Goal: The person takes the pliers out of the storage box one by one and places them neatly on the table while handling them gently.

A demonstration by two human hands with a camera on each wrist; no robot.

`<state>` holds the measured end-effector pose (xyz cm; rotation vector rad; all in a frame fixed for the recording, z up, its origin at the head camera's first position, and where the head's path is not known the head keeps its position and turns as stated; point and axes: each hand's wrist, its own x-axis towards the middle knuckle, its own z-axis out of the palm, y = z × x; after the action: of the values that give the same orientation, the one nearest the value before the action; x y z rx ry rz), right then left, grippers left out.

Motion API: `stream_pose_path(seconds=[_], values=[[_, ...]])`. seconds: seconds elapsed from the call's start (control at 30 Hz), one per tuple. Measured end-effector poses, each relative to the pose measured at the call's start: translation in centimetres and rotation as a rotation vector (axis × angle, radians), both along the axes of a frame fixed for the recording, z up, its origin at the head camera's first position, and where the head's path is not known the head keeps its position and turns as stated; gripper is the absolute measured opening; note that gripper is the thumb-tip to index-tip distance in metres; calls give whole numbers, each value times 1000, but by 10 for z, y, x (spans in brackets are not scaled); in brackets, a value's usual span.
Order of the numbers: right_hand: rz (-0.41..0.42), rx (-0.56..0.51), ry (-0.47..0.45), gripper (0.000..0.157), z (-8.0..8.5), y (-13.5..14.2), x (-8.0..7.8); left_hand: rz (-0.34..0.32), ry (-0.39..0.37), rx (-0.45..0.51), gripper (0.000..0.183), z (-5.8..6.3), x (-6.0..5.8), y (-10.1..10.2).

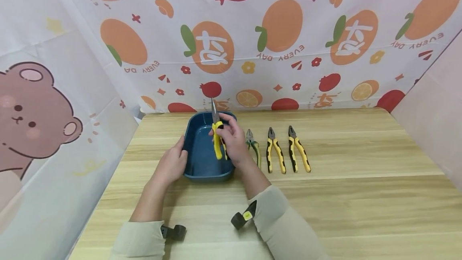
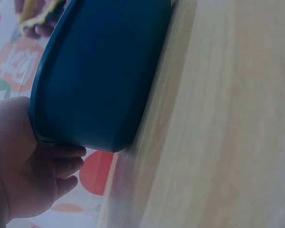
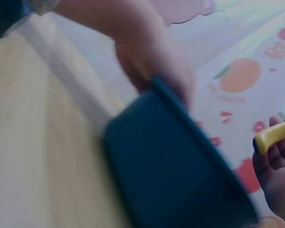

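Observation:
Over the right part of a dark blue plastic bin [image 1: 202,165], my right hand [image 1: 234,141] holds long-nose pliers [image 1: 218,139] with yellow and black handles. Their narrow metal jaws point up and away. My left hand [image 1: 172,161] grips the bin's left side; the left wrist view shows its fingers [image 2: 69,167] against the outer wall, below the rim. Right of the bin lie green-handled pliers [image 1: 257,151], partly covered by my right hand. Two yellow-and-black pliers, one in the middle [image 1: 276,151] and one at the far right [image 1: 298,151], lie beside them.
The bin stands on a light wood-grain table [image 1: 346,212] near its back edge. Behind rises a fruit-print cloth [image 1: 274,75]; a bear-print cloth [image 1: 39,111] hangs at the left. Each sleeve cuff carries a small black device, one on the left [image 1: 175,232], one on the right [image 1: 242,218].

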<state>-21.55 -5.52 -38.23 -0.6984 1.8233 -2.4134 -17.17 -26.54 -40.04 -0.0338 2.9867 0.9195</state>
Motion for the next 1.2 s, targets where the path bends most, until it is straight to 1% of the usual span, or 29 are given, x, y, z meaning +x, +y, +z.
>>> stream_pose_path(seconds=[0.1, 0.17, 0.23, 0.3, 0.4, 0.47, 0.53, 0.7, 0.8, 0.87, 0.93, 1.0, 1.1, 1.2], values=[[-43, 85, 74, 45, 9, 20, 0, -1, -3, 1, 57, 0, 0, 0], [-106, 205, 137, 49, 14, 36, -1, 0, -2, -2, 57, 0, 1, 0], [-180, 326, 176, 52, 16, 54, -4, 1, -2, -5, 58, 1, 1, 0], [-259, 440, 192, 55, 16, 73, -7, 2, -8, -6, 58, 2, 0, -1], [-376, 592, 202, 58, 10, 103, -15, -1, -19, -6, 58, 2, 0, -2], [-434, 683, 187, 59, 5, 124, -19, -6, -21, -5, 57, 2, -1, -3], [-477, 755, 151, 60, 1, 146, -22, -12, -18, -6, 57, 2, -1, -3], [-521, 860, -3, 61, -10, 203, -26, -24, -18, -4, 57, 3, -2, -2], [-544, 928, -76, 60, -20, 232, -30, -23, -24, -6, 57, 3, -2, -2], [-543, 984, -121, 61, -25, 247, -32, -22, -28, -6, 58, 3, -2, -2], [-526, 1039, -157, 62, -29, 256, -33, -19, -31, -8, 58, 2, -2, -2], [-491, 1077, -177, 64, -32, 262, -34, -17, -33, -9, 58, 2, -2, -2], [-440, 1115, -199, 65, -37, 264, -35, -15, -35, -7, 58, 1, -3, -2], [-422, 1145, -216, 64, -43, 266, -34, -20, -36, -6, 58, 1, -4, -2]])
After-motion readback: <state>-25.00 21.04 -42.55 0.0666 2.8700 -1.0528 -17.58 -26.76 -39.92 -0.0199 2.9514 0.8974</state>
